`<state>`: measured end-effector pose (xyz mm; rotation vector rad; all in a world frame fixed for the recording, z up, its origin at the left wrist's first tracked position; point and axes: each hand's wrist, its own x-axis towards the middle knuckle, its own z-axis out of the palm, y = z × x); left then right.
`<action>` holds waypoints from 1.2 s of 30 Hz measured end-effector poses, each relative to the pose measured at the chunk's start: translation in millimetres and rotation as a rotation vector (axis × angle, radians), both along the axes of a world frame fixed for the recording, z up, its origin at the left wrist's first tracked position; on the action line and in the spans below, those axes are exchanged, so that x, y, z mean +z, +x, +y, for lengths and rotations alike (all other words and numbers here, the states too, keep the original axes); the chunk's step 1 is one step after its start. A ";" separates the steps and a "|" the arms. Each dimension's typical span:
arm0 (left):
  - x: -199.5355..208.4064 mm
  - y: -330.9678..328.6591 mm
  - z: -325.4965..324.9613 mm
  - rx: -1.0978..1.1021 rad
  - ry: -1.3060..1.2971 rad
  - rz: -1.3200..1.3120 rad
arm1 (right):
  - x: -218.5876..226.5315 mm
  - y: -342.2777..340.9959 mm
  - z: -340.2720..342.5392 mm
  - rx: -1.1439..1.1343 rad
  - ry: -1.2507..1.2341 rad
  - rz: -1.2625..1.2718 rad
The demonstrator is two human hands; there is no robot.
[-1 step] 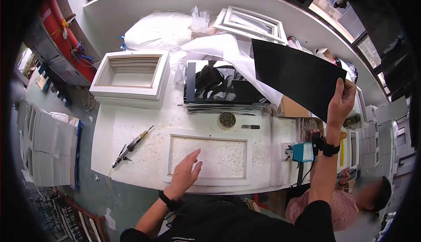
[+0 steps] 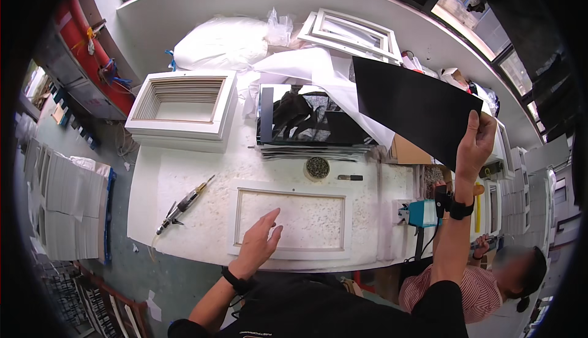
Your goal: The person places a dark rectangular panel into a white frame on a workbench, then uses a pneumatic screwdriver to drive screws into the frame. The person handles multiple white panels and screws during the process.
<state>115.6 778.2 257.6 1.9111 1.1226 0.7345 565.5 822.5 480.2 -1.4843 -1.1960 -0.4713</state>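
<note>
My right hand is raised at the right and grips the edge of a thin black rectangular panel, holding it tilted over the table's back right. Below it, my left hand hovers with fingers stretched out over the opening and near edge of a white rectangular frame lying flat on the table; whether it touches the frame I cannot tell. Behind the frame lies a stack of glossy black panels under partly folded white sheeting. A round tin of small metal pieces stands in front of that stack, beside a small dark-handled tool.
A pen-shaped power tool rests at the table's left. Stacked white frames stand behind it. A teal device sits near the right edge. Another person in a striped top is close by at the lower right.
The black panel has shifted very slightly in my right hand's grip. The other person's head has moved a little; my left hand looks the same.
</note>
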 end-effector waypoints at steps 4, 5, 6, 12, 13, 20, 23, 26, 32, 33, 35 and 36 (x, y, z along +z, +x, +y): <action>-0.6 -1.5 1.6 0.006 -0.012 0.012 | -8.0 -5.0 11.0 -0.014 0.019 -0.030; -0.5 -2.6 1.8 0.009 -0.014 0.018 | -12.7 -5.6 20.0 -0.013 0.041 -0.051; -1.1 -3.8 2.6 0.012 -0.014 0.016 | -17.7 -4.4 30.4 -0.014 0.064 -0.074; -4.2 -3.9 4.1 0.007 -0.025 0.014 | -51.0 24.4 128.1 -0.004 0.147 -0.206; -3.9 -5.1 2.1 0.015 -0.018 0.002 | -50.4 23.6 127.6 0.020 0.156 -0.187; 0.6 -26.2 8.2 0.187 -0.015 -0.033 | -19.4 -11.7 50.1 0.070 0.306 0.108; 14.7 -41.4 23.9 0.380 0.030 -0.070 | -29.3 -39.6 2.1 0.105 0.168 0.428; 18.5 -53.0 43.9 0.408 -0.114 -0.222 | -63.4 -75.2 -37.2 0.208 0.010 0.760; -2.5 -63.2 43.6 0.288 -0.469 -0.386 | -173.2 -115.9 -87.1 0.352 -0.337 1.197; -14.1 -67.2 37.4 0.313 -0.508 -0.367 | -187.7 -119.9 -90.6 0.345 -0.384 1.216; -32.6 -74.1 23.1 0.363 -0.593 -0.332 | -204.8 -125.5 -94.5 0.372 -0.463 1.336; -48.3 -76.4 12.8 0.410 -0.655 -0.415 | -210.2 -129.6 -97.5 0.387 -0.505 1.377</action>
